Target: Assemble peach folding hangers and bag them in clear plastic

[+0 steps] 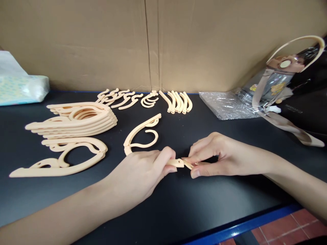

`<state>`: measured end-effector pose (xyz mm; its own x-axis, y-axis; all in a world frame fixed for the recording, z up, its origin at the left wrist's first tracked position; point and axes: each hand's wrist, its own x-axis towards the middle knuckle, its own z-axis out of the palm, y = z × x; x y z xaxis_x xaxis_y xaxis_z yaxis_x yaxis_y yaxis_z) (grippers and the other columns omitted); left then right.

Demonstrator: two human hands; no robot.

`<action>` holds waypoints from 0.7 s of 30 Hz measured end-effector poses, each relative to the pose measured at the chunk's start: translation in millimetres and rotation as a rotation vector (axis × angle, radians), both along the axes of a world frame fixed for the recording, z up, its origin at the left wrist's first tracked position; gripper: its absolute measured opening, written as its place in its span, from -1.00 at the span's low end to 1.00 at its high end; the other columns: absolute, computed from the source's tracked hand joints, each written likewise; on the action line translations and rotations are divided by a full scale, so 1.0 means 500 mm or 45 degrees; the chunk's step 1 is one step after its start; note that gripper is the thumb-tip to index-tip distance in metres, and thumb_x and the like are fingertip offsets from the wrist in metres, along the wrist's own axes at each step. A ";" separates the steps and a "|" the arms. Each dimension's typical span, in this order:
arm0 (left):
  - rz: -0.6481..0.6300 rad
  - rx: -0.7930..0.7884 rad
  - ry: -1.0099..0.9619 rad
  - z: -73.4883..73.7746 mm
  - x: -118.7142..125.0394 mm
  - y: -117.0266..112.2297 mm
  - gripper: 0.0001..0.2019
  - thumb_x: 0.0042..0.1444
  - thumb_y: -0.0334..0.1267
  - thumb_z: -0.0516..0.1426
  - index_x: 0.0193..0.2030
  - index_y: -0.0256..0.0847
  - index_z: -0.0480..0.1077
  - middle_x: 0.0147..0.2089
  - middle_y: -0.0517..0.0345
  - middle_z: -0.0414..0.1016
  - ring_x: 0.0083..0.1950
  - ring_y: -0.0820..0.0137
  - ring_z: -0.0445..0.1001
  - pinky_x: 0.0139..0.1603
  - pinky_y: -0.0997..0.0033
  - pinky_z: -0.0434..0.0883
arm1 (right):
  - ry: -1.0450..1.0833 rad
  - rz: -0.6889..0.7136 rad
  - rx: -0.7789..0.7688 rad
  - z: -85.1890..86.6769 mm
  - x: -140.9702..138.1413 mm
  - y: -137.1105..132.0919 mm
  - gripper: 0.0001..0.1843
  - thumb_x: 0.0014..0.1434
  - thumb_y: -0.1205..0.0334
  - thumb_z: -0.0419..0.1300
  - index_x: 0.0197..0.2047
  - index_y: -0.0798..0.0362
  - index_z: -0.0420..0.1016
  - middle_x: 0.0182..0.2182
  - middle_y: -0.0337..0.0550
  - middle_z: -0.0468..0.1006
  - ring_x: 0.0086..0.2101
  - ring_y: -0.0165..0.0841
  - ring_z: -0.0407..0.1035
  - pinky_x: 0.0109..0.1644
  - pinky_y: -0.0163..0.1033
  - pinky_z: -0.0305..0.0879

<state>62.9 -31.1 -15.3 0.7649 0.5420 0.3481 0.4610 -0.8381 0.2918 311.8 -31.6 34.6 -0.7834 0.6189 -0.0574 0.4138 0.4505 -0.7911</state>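
My left hand [145,170] is closed around a cream plastic hanger arm [178,163]; only its end, with a small hole, shows past the fingertips. My right hand [217,153] pinches a second cream hanger piece [188,164] between thumb and fingers, most of it hidden. The two ends meet or nearly meet between my hands; I cannot tell whether they are joined. Just behind my left hand lies a hanger arm with a curved hook [150,143], its near end partly covered by the hand.
A stack of folded hangers [94,119] lies at left, with another folded hanger [87,165] in front. Along the back are wavy hanger pieces [125,98], loose hooks [149,100] and several hanger arms [178,102]. A plastic bag [224,105], bottle [276,80] and tissue pack [22,88] flank them.
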 end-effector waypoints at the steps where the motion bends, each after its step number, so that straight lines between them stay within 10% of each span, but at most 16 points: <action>1: -0.002 0.000 0.000 0.000 0.000 0.000 -0.77 0.49 -0.17 -0.22 -0.18 -0.10 0.12 -0.42 0.33 0.45 -0.53 0.48 0.43 -0.54 0.53 0.22 | -0.001 0.006 0.016 -0.001 0.000 -0.001 -0.73 0.32 0.15 0.23 -0.15 0.16 0.69 -0.35 -0.13 0.62 -0.38 -0.44 0.43 -0.33 -0.34 0.26; 21: -0.013 0.109 0.046 0.007 0.001 -0.001 -0.80 0.45 -0.24 -0.13 -0.15 -0.14 0.26 -0.32 0.23 0.50 -0.38 0.41 0.48 -0.43 0.42 0.28 | -0.295 0.023 0.633 0.007 -0.003 -0.006 -0.86 0.31 0.22 0.22 -0.20 0.03 0.61 -0.34 -0.18 0.56 -0.32 -0.36 0.33 -0.20 -0.21 0.15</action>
<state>63.3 -31.6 -11.6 0.7829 0.5038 0.3652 0.4614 -0.8638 0.2024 310.4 -34.7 38.2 -0.7958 0.6020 0.0658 0.5408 0.7553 -0.3702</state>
